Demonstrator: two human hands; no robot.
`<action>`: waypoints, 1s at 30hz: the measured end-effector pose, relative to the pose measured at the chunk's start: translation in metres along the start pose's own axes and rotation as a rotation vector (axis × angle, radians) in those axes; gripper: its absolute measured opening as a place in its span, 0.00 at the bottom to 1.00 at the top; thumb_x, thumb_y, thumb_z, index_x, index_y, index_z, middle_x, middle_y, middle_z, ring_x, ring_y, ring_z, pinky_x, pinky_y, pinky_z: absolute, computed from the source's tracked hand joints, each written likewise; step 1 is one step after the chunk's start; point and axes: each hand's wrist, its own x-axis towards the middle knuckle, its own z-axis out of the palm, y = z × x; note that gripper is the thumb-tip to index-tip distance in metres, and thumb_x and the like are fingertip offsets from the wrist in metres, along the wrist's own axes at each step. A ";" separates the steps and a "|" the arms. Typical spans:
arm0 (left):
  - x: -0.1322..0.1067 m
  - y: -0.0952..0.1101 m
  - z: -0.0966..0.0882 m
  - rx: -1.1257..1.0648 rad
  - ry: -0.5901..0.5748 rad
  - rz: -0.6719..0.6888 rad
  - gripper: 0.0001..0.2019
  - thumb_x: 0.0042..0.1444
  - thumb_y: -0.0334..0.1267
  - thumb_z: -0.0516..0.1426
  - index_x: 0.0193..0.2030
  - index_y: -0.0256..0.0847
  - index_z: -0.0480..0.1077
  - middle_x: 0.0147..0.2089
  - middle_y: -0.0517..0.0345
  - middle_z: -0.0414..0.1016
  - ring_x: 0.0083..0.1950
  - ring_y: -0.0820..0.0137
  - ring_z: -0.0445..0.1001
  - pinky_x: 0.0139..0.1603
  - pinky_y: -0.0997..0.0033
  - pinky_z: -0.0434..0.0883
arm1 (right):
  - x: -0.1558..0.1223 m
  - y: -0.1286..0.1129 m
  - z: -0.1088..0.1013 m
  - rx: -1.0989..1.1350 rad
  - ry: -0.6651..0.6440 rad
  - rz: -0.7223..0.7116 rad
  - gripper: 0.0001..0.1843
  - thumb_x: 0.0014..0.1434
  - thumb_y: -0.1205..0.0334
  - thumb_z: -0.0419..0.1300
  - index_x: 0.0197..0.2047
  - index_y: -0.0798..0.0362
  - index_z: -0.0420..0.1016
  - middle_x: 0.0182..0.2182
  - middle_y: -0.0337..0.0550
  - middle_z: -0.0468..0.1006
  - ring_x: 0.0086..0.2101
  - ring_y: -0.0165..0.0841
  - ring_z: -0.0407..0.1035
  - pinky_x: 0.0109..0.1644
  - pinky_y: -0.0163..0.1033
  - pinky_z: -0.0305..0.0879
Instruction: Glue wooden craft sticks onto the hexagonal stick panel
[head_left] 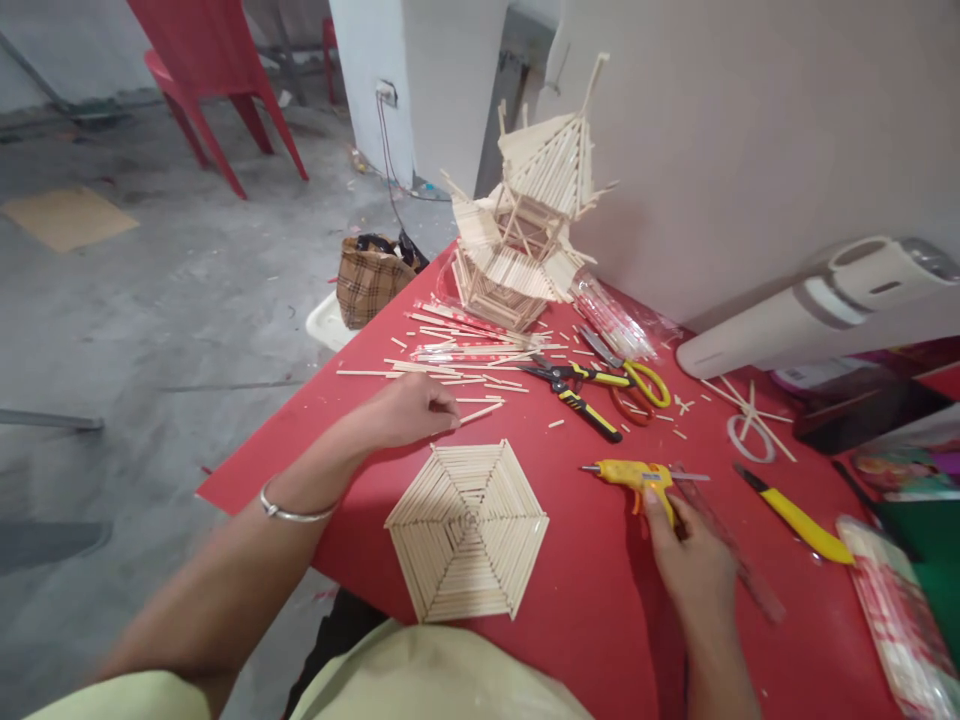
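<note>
My left hand is closed in a pinch at the end of a short wooden stick, just beyond a flat hexagonal panel. That panel is built of glued sticks in concentric rings and lies on the red table in front of me. On its right, my right hand is wrapped round the handle of a yellow hot glue gun, whose nozzle points left toward the panel. Loose sticks are scattered past my left hand.
A pagoda-like stick model stands at the table's far corner. Black-yellow pliers, scissors, a roll of tape and a yellow utility knife lie to the right. A white bottle leans near the wall.
</note>
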 end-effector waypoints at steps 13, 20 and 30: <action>0.018 0.016 0.006 0.177 -0.191 0.038 0.08 0.43 0.29 0.52 0.24 0.38 0.73 0.25 0.59 0.75 0.28 0.73 0.70 0.29 0.74 0.61 | -0.047 -0.120 0.026 0.461 0.089 -0.607 0.07 0.65 0.65 0.59 0.46 0.51 0.77 0.37 0.44 0.78 0.38 0.34 0.72 0.45 0.42 0.70; 0.016 0.007 0.009 0.210 -0.155 0.034 0.10 0.45 0.29 0.52 0.26 0.38 0.75 0.28 0.58 0.77 0.29 0.72 0.70 0.30 0.74 0.61 | -0.048 -0.118 0.037 0.517 -0.007 -0.548 0.08 0.66 0.65 0.57 0.44 0.51 0.77 0.35 0.43 0.77 0.38 0.33 0.71 0.44 0.40 0.69; 0.013 0.004 0.007 0.178 -0.176 0.073 0.11 0.46 0.29 0.53 0.27 0.38 0.77 0.31 0.58 0.78 0.31 0.71 0.73 0.32 0.74 0.63 | -0.047 -0.118 0.036 0.510 -0.075 -0.539 0.07 0.66 0.65 0.58 0.44 0.51 0.77 0.35 0.43 0.77 0.38 0.34 0.70 0.44 0.41 0.67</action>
